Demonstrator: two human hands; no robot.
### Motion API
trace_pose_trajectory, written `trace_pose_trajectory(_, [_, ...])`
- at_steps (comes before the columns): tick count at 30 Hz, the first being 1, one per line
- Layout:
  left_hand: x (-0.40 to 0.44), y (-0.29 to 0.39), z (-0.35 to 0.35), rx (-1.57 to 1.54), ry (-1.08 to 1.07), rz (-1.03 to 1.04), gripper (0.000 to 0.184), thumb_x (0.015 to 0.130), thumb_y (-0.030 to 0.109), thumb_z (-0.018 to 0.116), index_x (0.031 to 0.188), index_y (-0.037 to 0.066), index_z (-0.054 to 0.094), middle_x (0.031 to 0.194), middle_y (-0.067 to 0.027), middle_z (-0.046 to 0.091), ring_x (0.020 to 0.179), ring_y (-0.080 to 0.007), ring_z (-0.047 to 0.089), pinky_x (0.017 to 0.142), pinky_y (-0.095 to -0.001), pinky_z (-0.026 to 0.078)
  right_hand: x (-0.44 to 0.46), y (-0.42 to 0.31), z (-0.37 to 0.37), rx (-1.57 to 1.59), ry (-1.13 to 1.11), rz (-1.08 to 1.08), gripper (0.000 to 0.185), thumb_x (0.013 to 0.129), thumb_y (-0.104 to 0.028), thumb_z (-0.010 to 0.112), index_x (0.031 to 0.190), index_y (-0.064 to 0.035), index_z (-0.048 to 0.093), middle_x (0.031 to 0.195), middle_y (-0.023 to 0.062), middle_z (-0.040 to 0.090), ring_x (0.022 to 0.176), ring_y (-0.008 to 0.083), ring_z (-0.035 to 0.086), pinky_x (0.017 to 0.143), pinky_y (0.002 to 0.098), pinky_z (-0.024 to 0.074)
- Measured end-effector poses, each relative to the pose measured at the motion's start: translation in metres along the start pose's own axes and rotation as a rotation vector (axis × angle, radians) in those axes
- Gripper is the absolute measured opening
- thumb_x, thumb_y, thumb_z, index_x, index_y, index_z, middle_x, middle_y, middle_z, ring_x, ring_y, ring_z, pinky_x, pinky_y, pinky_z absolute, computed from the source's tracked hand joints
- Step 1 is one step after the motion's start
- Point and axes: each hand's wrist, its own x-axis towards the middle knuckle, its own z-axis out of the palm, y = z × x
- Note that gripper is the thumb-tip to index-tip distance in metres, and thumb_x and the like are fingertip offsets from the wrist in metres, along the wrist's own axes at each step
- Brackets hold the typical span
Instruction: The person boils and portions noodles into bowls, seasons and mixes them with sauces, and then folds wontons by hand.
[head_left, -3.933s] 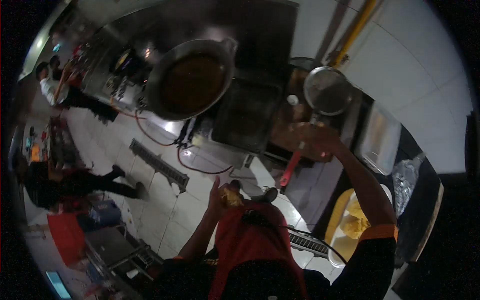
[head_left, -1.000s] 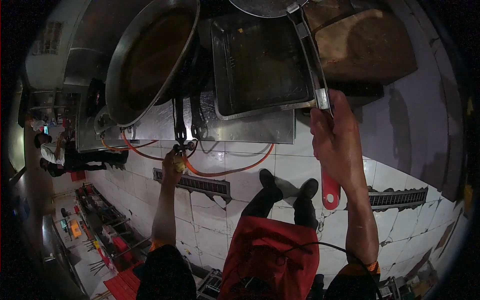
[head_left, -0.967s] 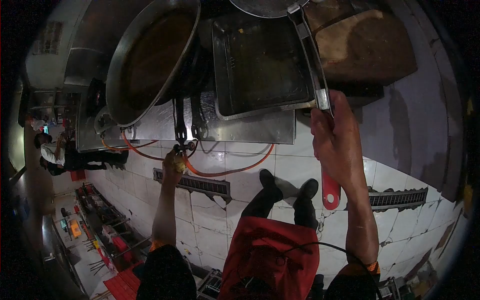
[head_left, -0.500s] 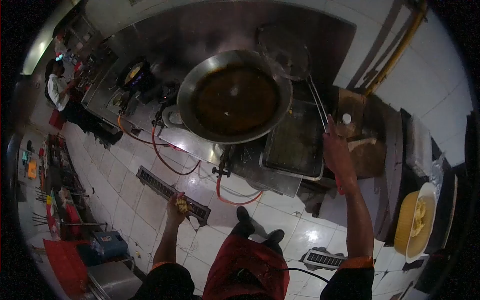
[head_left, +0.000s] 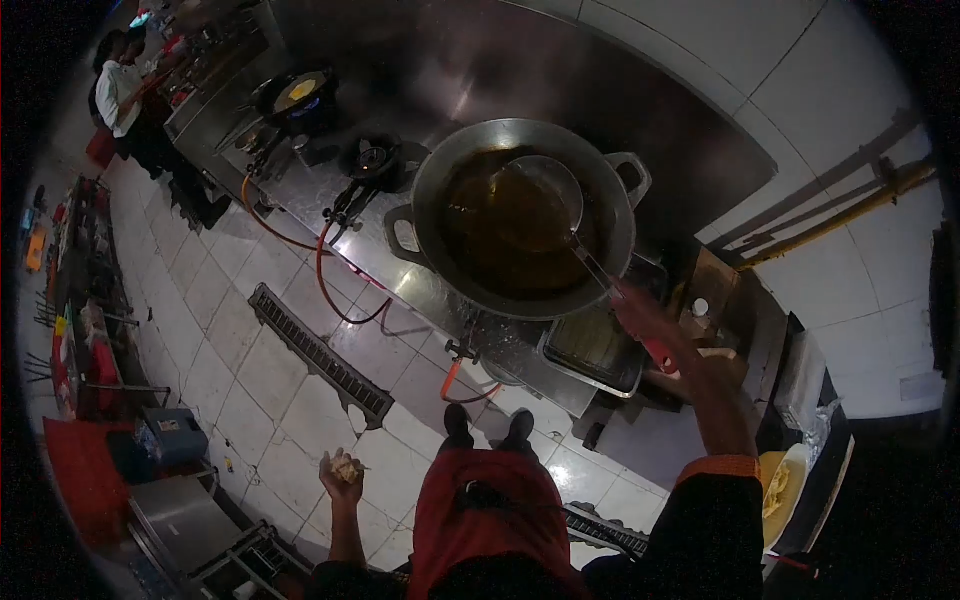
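Note:
My right hand (head_left: pixel 645 318) grips the handle of a round skimmer (head_left: pixel 545 190). Its wide round head is at the dark liquid inside a large two-handled metal wok (head_left: pixel 432 250); how deep it dips is hard to tell. My left hand (head_left: pixel 343 488) is low over the floor, away from the stove, with fingers curled around a lumpy tan clump (head_left: pixel 347 467) whose kind I cannot make out. Beneath my right hand, a rectangular metal tray (head_left: pixel 592 350) lies beside the wok.
Left of the wok stand a burner (head_left: pixel 372 158) and a smaller black pan (head_left: pixel 268 97) with something pale yellow. An orange hose (head_left: pixel 322 270) hangs from the counter. At right is a yellowish tub (head_left: pixel 795 490) with pale food. Two people (head_left: pixel 125 90) stand at far left.
The skimmer has moved left from beside the wok into it, carried by my right hand. My left hand has dropped lower with the clump. The view has shifted.

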Motion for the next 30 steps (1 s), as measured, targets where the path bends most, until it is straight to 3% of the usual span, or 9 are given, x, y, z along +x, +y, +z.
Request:
trace_pose_trajectory(2, [-0.014,-0.013,0.002,-0.040,-0.002,0.023,0.036,0.087,0.042,0.048,0.093,0.006,0.050,0.066,-0.0066,0.055,0.054,-0.0210,0.053,0.049,-0.0315,0.047,-0.011,-0.028,0.015,0.118,-0.083,0.081,0.043,0.093,-0.019,0.047,0.134,-0.0164,0.036,0.062,-0.0026,0.041,0.046,0.0065,0.038,0.038,0.0239,0.0349])
trace_pose_trajectory(5, [-0.037,-0.032,0.012,-0.007,0.018,0.081,0.036,0.088,0.042,0.046,0.090,0.007,0.053,0.066,-0.0061,0.056,0.053,-0.0209,0.054,0.044,-0.0325,0.049,-0.018,-0.053,0.027,-0.084,-0.198,0.001,0.052,0.093,-0.019,0.048,0.140,-0.0094,0.026,0.062,-0.0016,0.045,0.051,0.0078,0.041,0.045,0.0279,0.0380])
trace_pose_trajectory(7, [-0.044,-0.043,0.007,-0.034,0.025,0.083,0.035,0.088,0.042,0.046,0.090,0.007,0.053,0.067,-0.0060,0.056,0.055,-0.0215,0.055,0.046,-0.0344,0.051,-0.024,-0.062,0.032,0.122,-0.328,-0.079,0.049,0.095,-0.017,0.043,0.141,-0.0095,0.024,0.062,-0.0014,0.045,0.050,0.0071,0.041,0.043,0.0241,0.0367])
trace_pose_trajectory(14, [-0.065,-0.071,0.004,-0.113,0.021,0.103,0.034,0.087,0.041,0.049,0.093,0.008,0.054,0.073,-0.0058,0.057,0.063,-0.0226,0.058,0.047,-0.0350,0.051,-0.018,-0.063,0.034,0.060,-0.372,-0.086,0.053,0.095,-0.019,0.045,0.142,-0.0104,0.022,0.063,-0.0008,0.045,0.046,0.0065,0.040,0.040,0.0241,0.0377])
trace_pose_trajectory(19, [-0.071,-0.073,0.000,-0.114,0.085,0.151,0.035,0.086,0.042,0.048,0.094,0.008,0.054,0.073,-0.0058,0.057,0.062,-0.0229,0.058,0.047,-0.0369,0.051,-0.011,-0.056,0.033,0.372,-0.538,-0.025,0.056,0.095,-0.022,0.048,0.142,-0.0068,0.021,0.063,-0.0005,0.045,0.045,0.0068,0.039,0.039,0.0242,0.0378])
trace_pose_trajectory(26, [-0.075,-0.075,-0.010,-0.140,-0.035,0.174,0.037,0.085,0.044,0.049,0.097,0.008,0.054,0.072,-0.0058,0.058,0.062,-0.0235,0.060,0.046,-0.0381,0.053,-0.016,-0.059,-0.007,0.312,-0.403,-0.099,0.057,0.094,-0.023,0.048,0.142,-0.0076,0.020,0.064,-0.0004,0.045,0.045,0.0067,0.039,0.040,0.0233,0.0384])
trace_pose_trajectory(27, [-0.080,-0.077,-0.003,-0.085,0.069,0.210,0.037,0.085,0.043,0.050,0.096,0.008,0.053,0.072,-0.0063,0.058,0.062,-0.0232,0.060,0.044,-0.0363,0.053,-0.024,-0.067,-0.020,0.263,-0.357,-0.095,0.057,0.094,-0.022,0.049,0.142,-0.0084,0.021,0.065,-0.0004,0.046,0.047,0.0070,0.040,0.041,0.0232,0.0392])
trace_pose_trajectory(30, [-0.082,-0.082,-0.010,-0.084,0.029,0.215,0.036,0.085,0.043,0.050,0.095,0.009,0.053,0.073,-0.0067,0.058,0.062,-0.0231,0.060,0.044,-0.0355,0.054,-0.022,-0.046,-0.065,0.213,-0.258,-0.187,0.057,0.093,-0.015,0.049,0.142,-0.0102,0.022,0.068,-0.0002,0.049,0.049,0.0087,0.043,0.041,0.0237,0.0418])
